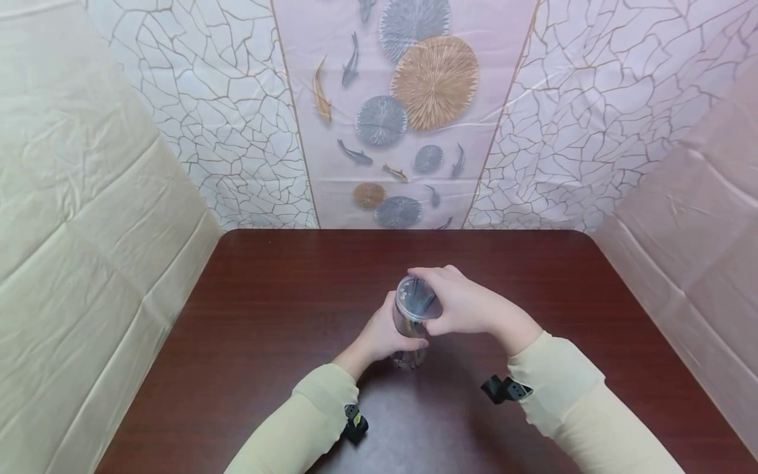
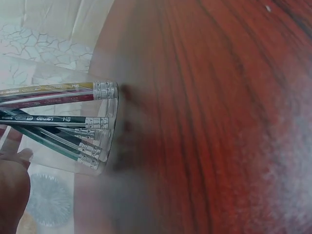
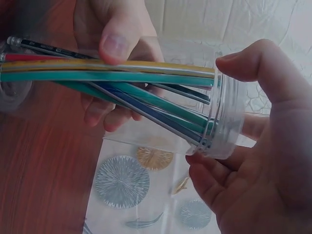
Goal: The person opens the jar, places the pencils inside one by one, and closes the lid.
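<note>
A clear plastic jar (image 1: 408,359) stands roughly upright at the middle of the table, its base right at the tabletop. My left hand (image 1: 379,334) grips the jar's body, thumb across the near side. Over the top, my right hand (image 1: 464,304) holds the clear round lid (image 3: 235,119) by its rim, with thumb and fingers on opposite sides. The lid sits on the jar's mouth. Through the wall show several pencils (image 3: 112,78) in green, yellow, red and dark colours. Their metal ends (image 2: 100,122) rest toward the jar's bottom.
The dark red-brown wooden table (image 1: 284,276) spreads around both hands. A patterned cloth (image 1: 237,99) with fish and round leaf shapes hangs behind it, and pale cloth walls (image 1: 89,230) rise at both sides. Small black devices (image 1: 506,389) are strapped at the wrists.
</note>
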The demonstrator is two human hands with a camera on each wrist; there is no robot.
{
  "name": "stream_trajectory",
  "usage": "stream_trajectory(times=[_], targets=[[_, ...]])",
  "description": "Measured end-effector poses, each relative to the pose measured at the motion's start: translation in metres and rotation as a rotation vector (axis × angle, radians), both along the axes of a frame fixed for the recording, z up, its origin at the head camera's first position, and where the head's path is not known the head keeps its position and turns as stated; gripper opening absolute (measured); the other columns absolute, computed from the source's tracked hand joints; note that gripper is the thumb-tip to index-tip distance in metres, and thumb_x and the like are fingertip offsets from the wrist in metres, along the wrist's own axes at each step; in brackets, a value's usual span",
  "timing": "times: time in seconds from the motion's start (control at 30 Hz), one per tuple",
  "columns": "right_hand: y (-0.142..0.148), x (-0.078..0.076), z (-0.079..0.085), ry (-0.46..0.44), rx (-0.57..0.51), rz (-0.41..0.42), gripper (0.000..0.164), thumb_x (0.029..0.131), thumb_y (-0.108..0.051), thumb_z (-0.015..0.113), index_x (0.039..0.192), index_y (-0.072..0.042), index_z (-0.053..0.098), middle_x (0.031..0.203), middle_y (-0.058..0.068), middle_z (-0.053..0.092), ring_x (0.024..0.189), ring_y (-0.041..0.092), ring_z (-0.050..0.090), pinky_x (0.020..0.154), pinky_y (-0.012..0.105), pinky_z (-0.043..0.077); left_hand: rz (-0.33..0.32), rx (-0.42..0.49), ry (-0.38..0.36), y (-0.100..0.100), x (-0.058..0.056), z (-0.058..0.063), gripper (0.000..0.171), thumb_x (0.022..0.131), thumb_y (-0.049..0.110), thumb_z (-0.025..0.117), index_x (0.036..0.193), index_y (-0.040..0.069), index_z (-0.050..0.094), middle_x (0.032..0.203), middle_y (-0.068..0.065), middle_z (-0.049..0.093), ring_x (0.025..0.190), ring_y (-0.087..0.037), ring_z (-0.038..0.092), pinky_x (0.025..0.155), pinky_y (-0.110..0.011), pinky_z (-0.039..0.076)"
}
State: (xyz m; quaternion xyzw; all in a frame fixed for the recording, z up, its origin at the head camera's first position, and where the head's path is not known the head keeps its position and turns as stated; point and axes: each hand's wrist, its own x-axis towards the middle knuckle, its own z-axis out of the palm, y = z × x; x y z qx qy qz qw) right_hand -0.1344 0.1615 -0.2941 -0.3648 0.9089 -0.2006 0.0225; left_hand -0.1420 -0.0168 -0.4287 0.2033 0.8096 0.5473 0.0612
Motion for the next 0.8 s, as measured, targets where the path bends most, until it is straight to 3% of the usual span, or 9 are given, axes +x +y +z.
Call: stream_trajectory(times=[0.13,0.3,0.4,0.47,0.67,0.8], targets=[[-0.004,0.001,0.002,0.001,0.053,-0.031,0.083,0.068,-0.027,0.071,0.141,-0.007,0.039,0.133,0.010,0.050,0.112,0.029,0.045,0.090,0.051,0.034,-0.004,0.012,-0.006,-0.001,-0.001,0.001,0.095,0.061,0.031,0.087,0.136,0.013,0.032,0.126,-0.003,0.051,0.112,-0.016,0.050,0.095,-0.037,0.040],[-0.013,-0.001,0.006,-0.005,0.089,-0.035,0.073,0.074,-0.040,0.072,0.135,-0.010,0.046,0.127,0.009,0.053,0.110,0.029,0.047,0.086,0.049,0.034,-0.013,0.016,-0.039,-0.003,-0.003,0.001,0.092,0.062,0.027,0.087,0.135,0.014,0.032,0.124,-0.001,0.052,0.110,-0.014,0.051,0.093,-0.036,0.040],[-0.016,-0.005,0.012,-0.044,0.127,0.011,0.065,0.074,-0.031,0.073,0.130,-0.012,0.047,0.124,0.007,0.054,0.106,0.027,0.050,0.087,0.046,0.039,-0.044,0.016,-0.060,-0.003,-0.005,0.000,0.094,0.062,0.027,0.087,0.136,0.015,0.030,0.123,0.001,0.052,0.109,-0.013,0.052,0.093,-0.036,0.040],[-0.017,-0.008,0.019,-0.099,0.176,0.049,0.064,0.074,-0.024,0.073,0.130,-0.013,0.046,0.131,0.009,0.049,0.111,0.027,0.051,0.089,0.044,0.042,-0.066,0.021,-0.074,-0.003,-0.006,0.000,0.095,0.063,0.027,0.086,0.138,0.015,0.028,0.123,0.001,0.052,0.110,-0.013,0.051,0.093,-0.036,0.040],[-0.029,-0.010,0.043,-0.173,0.399,0.131,0.067,0.071,-0.009,0.073,0.133,-0.017,0.049,0.141,0.014,0.040,0.115,0.026,0.052,0.091,0.040,0.044,-0.124,0.020,-0.082,-0.006,-0.008,-0.002,0.098,0.066,0.026,0.085,0.143,0.017,0.024,0.122,0.002,0.054,0.111,-0.012,0.052,0.094,-0.034,0.040],[-0.036,-0.010,0.050,-0.167,0.494,0.170,0.069,0.071,-0.004,0.075,0.133,-0.019,0.050,0.143,0.008,0.040,0.120,0.028,0.049,0.093,0.041,0.043,-0.163,0.002,-0.065,-0.008,-0.010,-0.002,0.082,0.068,0.025,0.084,0.136,0.015,0.039,0.116,0.004,0.058,0.106,-0.010,0.054,0.092,-0.031,0.042]])
